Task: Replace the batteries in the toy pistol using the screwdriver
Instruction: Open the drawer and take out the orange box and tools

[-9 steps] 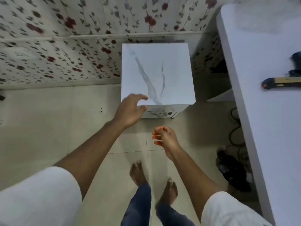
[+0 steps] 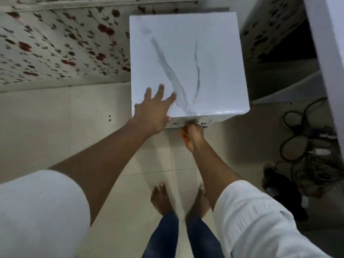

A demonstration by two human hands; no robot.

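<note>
A white marble-patterned cabinet [image 2: 204, 43] stands against the floral wall. My left hand [image 2: 154, 110] rests flat on its top near the front left corner, fingers spread. My right hand [image 2: 192, 135] is at the cabinet's front face just below the top edge, its fingers curled round a dark handle [image 2: 205, 125] there. The toy pistol, the screwdriver and the batteries are out of view.
The white table's edge [image 2: 331, 53] runs down the right side. Tangled cables [image 2: 297, 142] and black shoes [image 2: 283, 192] lie on the floor at the right. My bare feet [image 2: 162, 198] stand on pale tiles just in front of the cabinet.
I have come closer to the cabinet. My left hand came down flat on its top. My right hand rose from mid-air to the handle on the front face.
</note>
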